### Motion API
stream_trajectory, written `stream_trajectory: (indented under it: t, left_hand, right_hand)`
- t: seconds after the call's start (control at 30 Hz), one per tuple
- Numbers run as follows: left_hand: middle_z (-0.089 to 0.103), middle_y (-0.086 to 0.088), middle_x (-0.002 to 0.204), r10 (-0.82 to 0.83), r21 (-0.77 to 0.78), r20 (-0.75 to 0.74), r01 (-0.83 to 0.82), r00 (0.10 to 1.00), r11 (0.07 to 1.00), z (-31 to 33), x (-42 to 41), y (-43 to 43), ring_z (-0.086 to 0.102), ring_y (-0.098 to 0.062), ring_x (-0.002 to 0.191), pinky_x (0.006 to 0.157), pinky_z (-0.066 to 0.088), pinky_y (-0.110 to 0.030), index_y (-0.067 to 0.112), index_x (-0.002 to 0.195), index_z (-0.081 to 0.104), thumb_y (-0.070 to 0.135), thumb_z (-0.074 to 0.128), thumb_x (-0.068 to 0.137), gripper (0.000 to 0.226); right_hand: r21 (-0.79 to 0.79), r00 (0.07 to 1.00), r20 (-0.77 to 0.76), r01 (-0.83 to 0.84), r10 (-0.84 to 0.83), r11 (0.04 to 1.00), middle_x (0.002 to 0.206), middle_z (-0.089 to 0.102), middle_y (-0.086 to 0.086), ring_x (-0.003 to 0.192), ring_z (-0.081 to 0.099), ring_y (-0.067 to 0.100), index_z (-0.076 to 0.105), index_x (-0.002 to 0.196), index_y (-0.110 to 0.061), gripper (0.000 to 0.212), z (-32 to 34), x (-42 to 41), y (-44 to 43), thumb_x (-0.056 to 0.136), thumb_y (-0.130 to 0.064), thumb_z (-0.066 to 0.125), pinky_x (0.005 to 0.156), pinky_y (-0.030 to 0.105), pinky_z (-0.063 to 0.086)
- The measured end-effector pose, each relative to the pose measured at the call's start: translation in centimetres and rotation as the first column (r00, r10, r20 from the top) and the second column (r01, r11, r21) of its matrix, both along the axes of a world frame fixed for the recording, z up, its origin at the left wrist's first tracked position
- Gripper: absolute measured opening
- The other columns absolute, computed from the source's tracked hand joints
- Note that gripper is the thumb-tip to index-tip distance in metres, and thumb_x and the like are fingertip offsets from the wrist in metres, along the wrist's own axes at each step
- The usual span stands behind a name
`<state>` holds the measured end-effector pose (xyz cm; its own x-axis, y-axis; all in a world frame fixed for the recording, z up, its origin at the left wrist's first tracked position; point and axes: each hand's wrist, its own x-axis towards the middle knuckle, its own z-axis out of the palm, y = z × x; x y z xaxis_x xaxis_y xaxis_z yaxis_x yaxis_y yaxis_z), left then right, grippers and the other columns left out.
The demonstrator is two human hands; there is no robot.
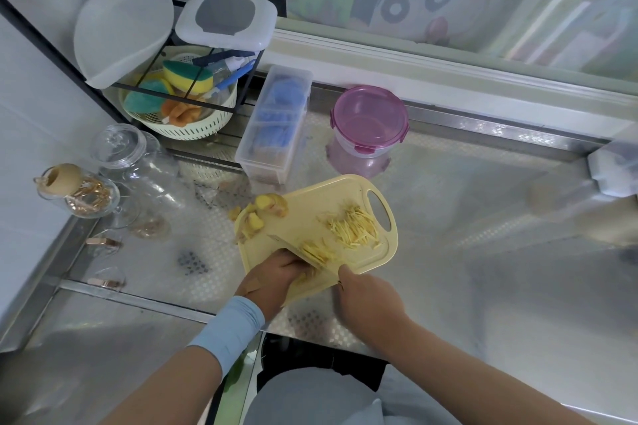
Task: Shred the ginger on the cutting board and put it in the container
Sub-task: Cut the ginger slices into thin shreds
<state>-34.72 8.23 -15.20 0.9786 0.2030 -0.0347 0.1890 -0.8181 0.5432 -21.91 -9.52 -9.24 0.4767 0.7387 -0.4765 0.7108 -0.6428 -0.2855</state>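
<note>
Two grips engaged: your right grip (366,294) clasps knife (294,250), left grip (276,274) pins ginger (308,275); cut thin, hugging left knuckles.

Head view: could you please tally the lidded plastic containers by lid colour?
Pink-lidded round container: 1
Grey-lidded white box: 1
Clear-lidded long box: 1
Total: 3
</note>
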Motion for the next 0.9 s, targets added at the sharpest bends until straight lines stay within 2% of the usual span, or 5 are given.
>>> stream_trajectory:
  t: [0.17,0.43,0.57,0.67,0.9]
  left_hand:
    - [0.059,-0.001,0.12,0.004,0.0,0.025,-0.004,1.0,1.0,0.1,0.1,0.0,0.054,-0.022,0.11,0.085,0.054,-0.032,0.021,0.115,0.067,-0.002,0.074,0.065,0.056]
    - [0.059,0.003,0.115,0.038,-0.015,0.063,-0.037,0.997,0.999,0.1,0.1,-0.2,0.053,-0.015,0.107,0.079,0.055,-0.03,0.02,0.11,0.071,-0.005,0.077,0.066,0.051]
    - [0.063,-0.001,0.115,0.025,0.03,0.04,-0.026,0.999,0.999,0.3,0.1,-0.1,0.057,-0.021,0.105,0.077,0.057,-0.033,0.021,0.107,0.072,-0.002,0.082,0.058,0.055]
    - [0.064,-0.004,0.114,0.002,0.051,0.026,-0.003,1.0,0.999,0.5,0.0,-0.2,0.061,-0.026,0.102,0.075,0.057,-0.032,0.019,0.104,0.072,-0.002,0.085,0.052,0.058]
    - [0.061,0.001,0.112,0.048,-0.012,0.095,-0.047,0.994,0.999,0.4,0.1,-0.4,0.056,-0.018,0.101,0.076,0.055,-0.028,0.02,0.109,0.072,-0.009,0.078,0.062,0.055]
  right_hand:
    - [-0.054,1.0,-0.015,-0.024,0.023,0.998,0.071,0.05,0.002,0.058,0.048,0.024,0.033,0.095,-0.019,0.013,-0.1,0.3,1.6,0.095,-0.009,0.042,0.051,0.035,0.04]
    - [-0.056,0.999,-0.038,-0.034,0.032,0.998,0.077,0.052,0.006,0.067,0.055,0.032,0.033,0.097,-0.018,0.011,0.2,0.5,3.0,0.095,-0.01,0.04,0.057,0.038,0.048]
    - [-0.011,0.999,-0.04,-0.017,0.017,1.0,0.08,0.053,0.002,0.066,0.051,0.024,0.036,0.098,-0.018,0.002,0.4,0.2,1.1,0.099,-0.019,0.037,0.057,0.033,0.041]
    - [-0.004,0.996,-0.075,0.045,-0.045,0.999,0.075,0.048,-0.002,0.06,0.041,0.014,0.04,0.101,-0.016,0.012,0.3,0.2,0.0,0.101,-0.026,0.034,0.052,0.026,0.027]
    - [-0.066,0.999,-0.047,-0.03,0.027,0.997,0.073,0.045,0.003,0.067,0.05,0.028,0.036,0.096,-0.017,0.008,0.2,0.4,2.7,0.093,-0.009,0.039,0.056,0.034,0.037]
